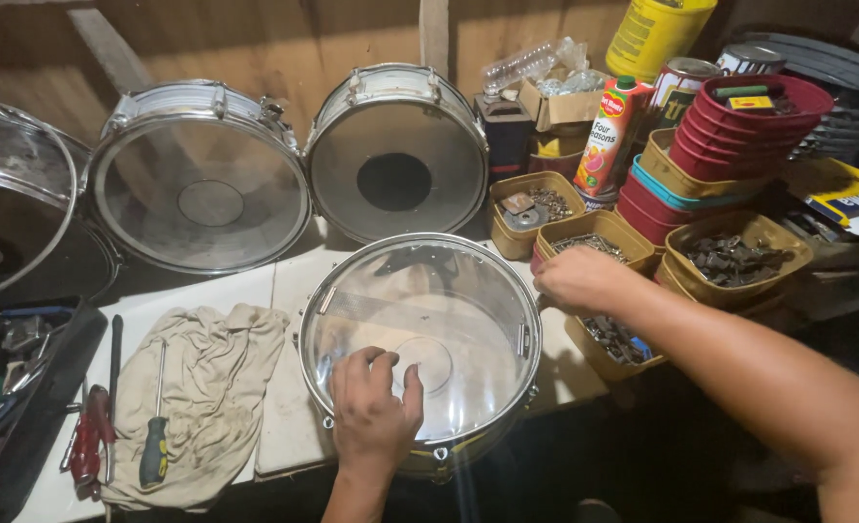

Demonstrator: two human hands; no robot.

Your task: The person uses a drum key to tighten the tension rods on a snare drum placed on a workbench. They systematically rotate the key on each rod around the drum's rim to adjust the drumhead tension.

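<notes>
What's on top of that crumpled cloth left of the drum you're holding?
A screwdriver with a dark handle lies on the cloth, shaft pointing away. Red-handled pliers lie at its left edge. Whatever is under its folds is hidden.

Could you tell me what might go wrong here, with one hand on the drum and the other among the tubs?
The snare drum hangs over the table edge, steadied only by the left hand; it could tip. The right hand reaches between crowded tubs of metal parts, which might spill.
</notes>
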